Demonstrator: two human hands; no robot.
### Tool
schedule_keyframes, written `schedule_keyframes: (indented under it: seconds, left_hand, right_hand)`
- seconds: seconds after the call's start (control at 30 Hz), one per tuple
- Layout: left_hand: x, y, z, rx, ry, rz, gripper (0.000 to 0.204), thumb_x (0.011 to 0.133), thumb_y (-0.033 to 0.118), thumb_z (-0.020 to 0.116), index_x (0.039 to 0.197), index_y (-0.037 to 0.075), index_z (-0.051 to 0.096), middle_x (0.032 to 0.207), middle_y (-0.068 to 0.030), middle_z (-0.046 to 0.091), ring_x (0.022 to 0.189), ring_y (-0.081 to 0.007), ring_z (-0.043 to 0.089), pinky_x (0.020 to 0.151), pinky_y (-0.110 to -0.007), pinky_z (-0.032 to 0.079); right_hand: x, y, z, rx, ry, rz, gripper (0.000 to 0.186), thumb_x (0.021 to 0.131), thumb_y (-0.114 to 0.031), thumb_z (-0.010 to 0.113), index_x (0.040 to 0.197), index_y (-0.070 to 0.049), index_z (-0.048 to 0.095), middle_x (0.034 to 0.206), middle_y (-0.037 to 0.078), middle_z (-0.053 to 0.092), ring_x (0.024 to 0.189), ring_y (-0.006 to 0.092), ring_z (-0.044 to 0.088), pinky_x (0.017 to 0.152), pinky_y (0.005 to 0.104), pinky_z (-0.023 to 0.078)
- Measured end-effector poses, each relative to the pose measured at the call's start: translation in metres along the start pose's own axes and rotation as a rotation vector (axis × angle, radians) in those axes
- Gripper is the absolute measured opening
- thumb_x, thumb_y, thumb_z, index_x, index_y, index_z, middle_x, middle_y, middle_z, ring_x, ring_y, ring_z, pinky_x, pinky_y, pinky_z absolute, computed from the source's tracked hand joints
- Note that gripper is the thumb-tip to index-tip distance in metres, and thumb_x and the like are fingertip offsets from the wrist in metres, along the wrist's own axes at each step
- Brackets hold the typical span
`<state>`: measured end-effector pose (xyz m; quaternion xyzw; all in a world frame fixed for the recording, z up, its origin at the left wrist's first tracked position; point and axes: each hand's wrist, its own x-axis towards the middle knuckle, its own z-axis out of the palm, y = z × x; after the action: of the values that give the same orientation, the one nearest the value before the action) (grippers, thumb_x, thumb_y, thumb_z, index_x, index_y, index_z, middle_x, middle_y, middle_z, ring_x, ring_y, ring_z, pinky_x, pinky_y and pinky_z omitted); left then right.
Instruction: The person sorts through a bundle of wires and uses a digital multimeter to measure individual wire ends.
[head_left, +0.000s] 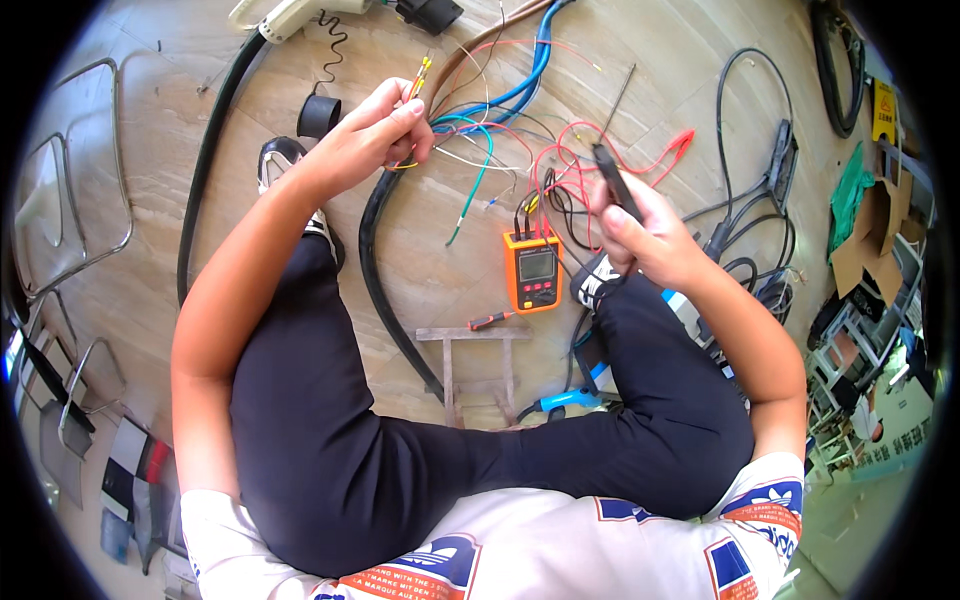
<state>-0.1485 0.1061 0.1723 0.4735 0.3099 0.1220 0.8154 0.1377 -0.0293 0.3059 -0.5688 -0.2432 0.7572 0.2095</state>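
Observation:
My left hand (392,128) pinches thin wires with yellow tips (421,80), above a thick black cable (370,250). My right hand (640,225) grips a black probe (612,170) with a long, thin metal tip pointing up and away from me. Between my legs an orange handheld meter (530,292) with a screen lies with black and red leads plugged into its top. A red-and-black screwdriver (490,319) rests just below it. Blue (530,75), green (487,160), red and white wires fan out from the cable's end, beside my left hand.
A small wooden stool (473,334) is between my legs, near a blue tool (563,401). Coiled black cables (760,210) lie right. Metal chair frames (125,200) stand left. Cardboard (868,245) and a yellow sign (882,110) are far right. A white device (285,20) lies at the top.

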Motion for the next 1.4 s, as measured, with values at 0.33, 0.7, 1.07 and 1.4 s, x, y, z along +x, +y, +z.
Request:
schedule_keyframes:
  seconds: [0.33, 0.7, 1.07, 1.4]
  left_hand:
    - [0.013, 0.003, 0.018, -0.047, -0.060, 0.002, 0.013, 0.102, 0.022, 0.045, 0.100, 0.009, 0.042, 0.072, 0.0067, 0.039, 0.059, -0.0018, 0.030, 0.051, -0.019, 0.025]
    - [0.010, 0.012, 0.024, -0.017, -0.065, -0.097, 0.016, 0.099, 0.023, 0.053, 0.092, 0.008, 0.052, 0.071, 0.0092, 0.040, 0.060, -0.0010, 0.031, 0.052, -0.019, 0.026]
    - [0.011, 0.012, 0.032, 0.011, -0.105, -0.053, 0.021, 0.099, 0.028, 0.051, 0.089, 0.010, 0.048, 0.068, 0.0097, 0.036, 0.056, -0.0001, 0.028, 0.048, -0.019, 0.020]
    - [0.011, 0.010, 0.034, -0.035, -0.081, -0.112, 0.017, 0.098, 0.026, 0.052, 0.092, 0.010, 0.049, 0.070, 0.0094, 0.038, 0.057, -0.0006, 0.029, 0.049, -0.018, 0.021]
  right_hand:
    - [0.042, 0.002, 0.002, -0.025, -0.123, -0.066, 0.038, 0.097, -0.049, 0.048, 0.096, -0.010, 0.047, 0.071, -0.006, 0.039, 0.060, 0.0038, 0.035, 0.053, 0.0215, 0.032]
    - [0.063, 0.038, 0.011, -0.214, -0.050, -0.108, 0.039, 0.096, -0.047, 0.051, 0.097, -0.008, 0.050, 0.079, -0.004, 0.040, 0.071, 0.0059, 0.038, 0.062, 0.0243, 0.036]
    - [0.073, 0.042, 0.015, -0.289, -0.008, -0.134, 0.043, 0.095, -0.048, 0.052, 0.099, -0.005, 0.052, 0.080, -0.002, 0.044, 0.074, 0.0076, 0.042, 0.064, 0.0264, 0.038]
    - [0.072, 0.045, 0.013, -0.303, -0.015, -0.084, 0.052, 0.094, -0.052, 0.051, 0.112, -0.003, 0.051, 0.091, 0.004, 0.054, 0.084, 0.0120, 0.051, 0.073, 0.0298, 0.044]
